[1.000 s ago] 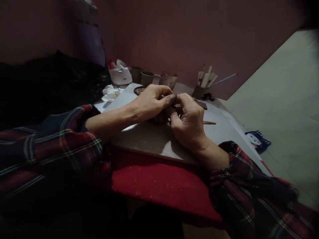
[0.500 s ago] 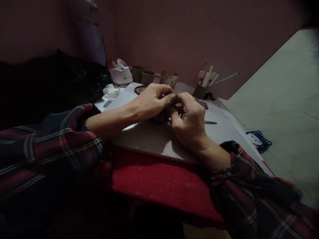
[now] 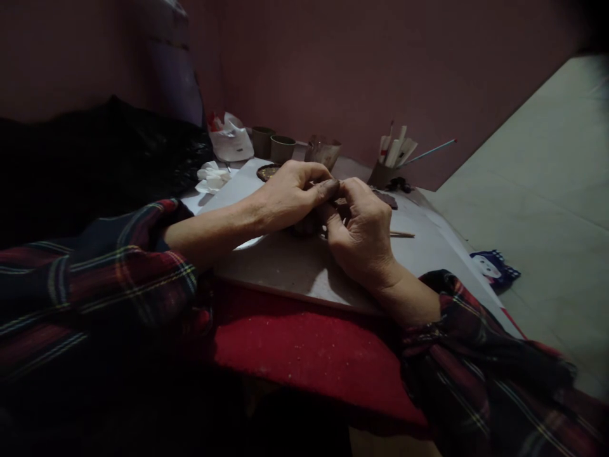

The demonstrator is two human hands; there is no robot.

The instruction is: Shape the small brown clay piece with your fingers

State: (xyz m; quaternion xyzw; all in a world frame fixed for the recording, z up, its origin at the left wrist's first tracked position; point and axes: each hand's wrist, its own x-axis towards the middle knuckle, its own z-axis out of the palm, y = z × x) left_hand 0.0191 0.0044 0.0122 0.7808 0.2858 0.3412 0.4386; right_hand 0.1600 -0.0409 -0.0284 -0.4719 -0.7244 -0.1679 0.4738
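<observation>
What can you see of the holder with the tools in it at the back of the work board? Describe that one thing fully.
The tool holder is a small, dull brownish cup, standing upright near the wall at the far right of the board. Several pale flat sticks fan out of its top, and one long thin brush or rod leans out to the right. A small dark lump lies beside its base. No hand touches it. Its material is hard to tell in the dim light.
</observation>
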